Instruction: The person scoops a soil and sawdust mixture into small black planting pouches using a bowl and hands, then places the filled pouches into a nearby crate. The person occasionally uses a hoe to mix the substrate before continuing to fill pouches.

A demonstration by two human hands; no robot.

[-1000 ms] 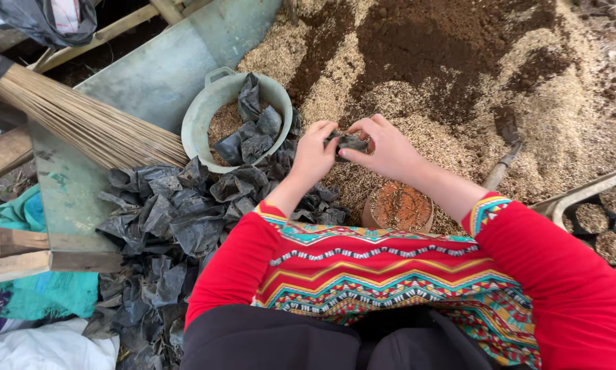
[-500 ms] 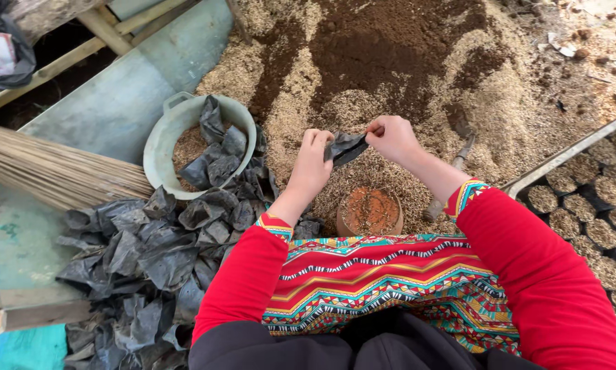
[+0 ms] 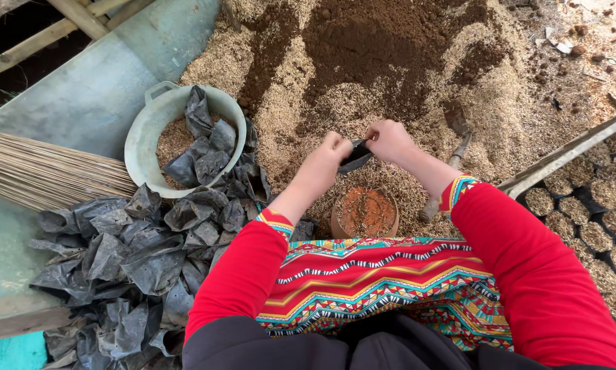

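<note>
The small black plastic bag (image 3: 355, 156) is best kept stretched by its 2 edges so its mouth stays wide, held low above the heap of husk and dark soil (image 3: 390, 55). It looks thin, crumpled and limp. The left hand (image 3: 330, 152) and right hand (image 3: 388, 139) each pinch 1 edge, fingers closed tight. A round brown container (image 3: 364, 212) sits just below (empty bags (image 3: 137, 253) lie nearby).
</note>
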